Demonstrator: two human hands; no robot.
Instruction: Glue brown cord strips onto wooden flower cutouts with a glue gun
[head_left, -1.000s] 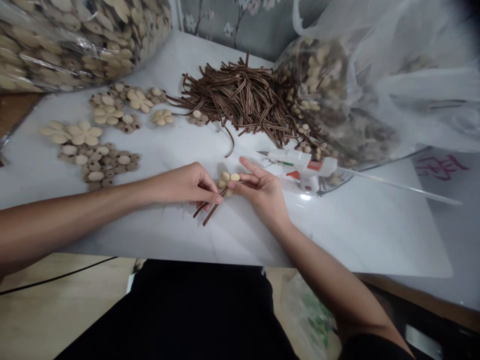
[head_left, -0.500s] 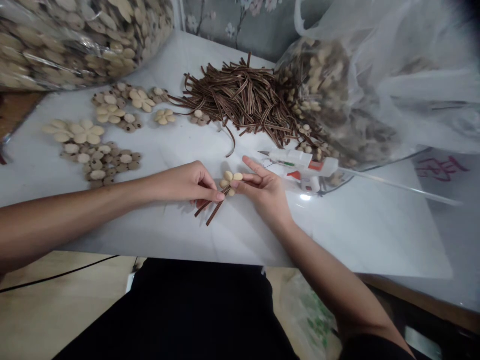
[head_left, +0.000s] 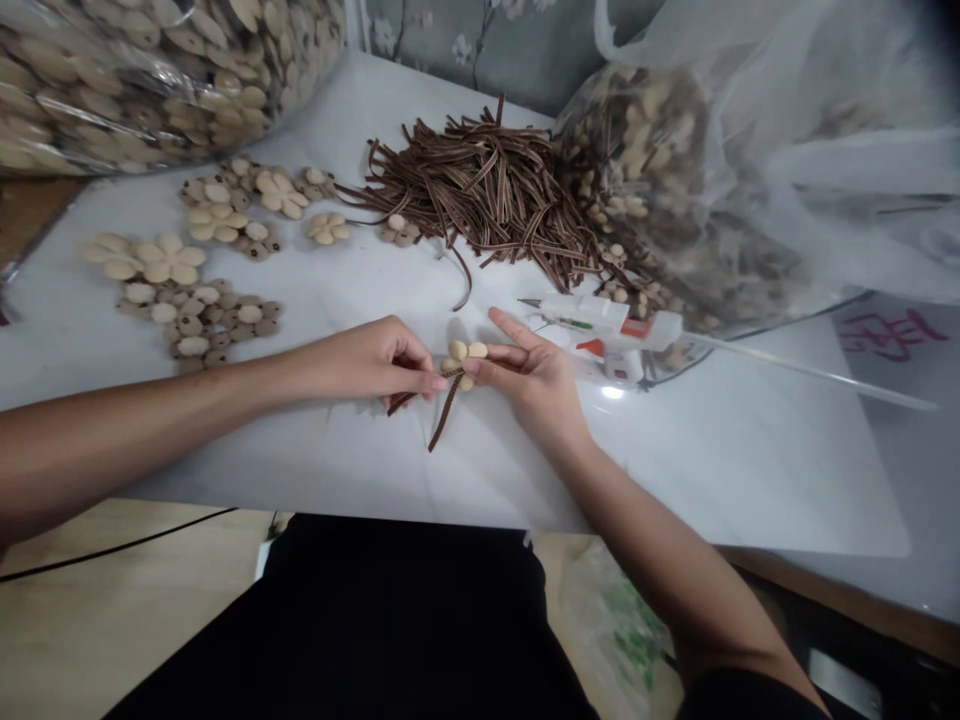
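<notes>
Between thumb and fingers, my right hand pinches a cream flower with rounded petals, its index finger stretched out. A brown ribbon strip with pale stitched lines crosses the flower, and one end hangs down free. My left hand is closed on the other end of this ribbon, just left of the flower; part of that end sticks out below the fingers. Fingertips partly cover the spot where ribbon and flower meet. Right of my right hand lies a white glue gun with a long glue stick.
A heap of brown ribbon strips lies at the back. Loose flowers are spread on the left of the white table. A clear bag of flowers stands back left, and another plastic bag back right.
My left hand has let one ribbon end go; it now hangs free and steeper, while the hand keeps the other. The flower stays in my right hand, nearly unmoved.
</notes>
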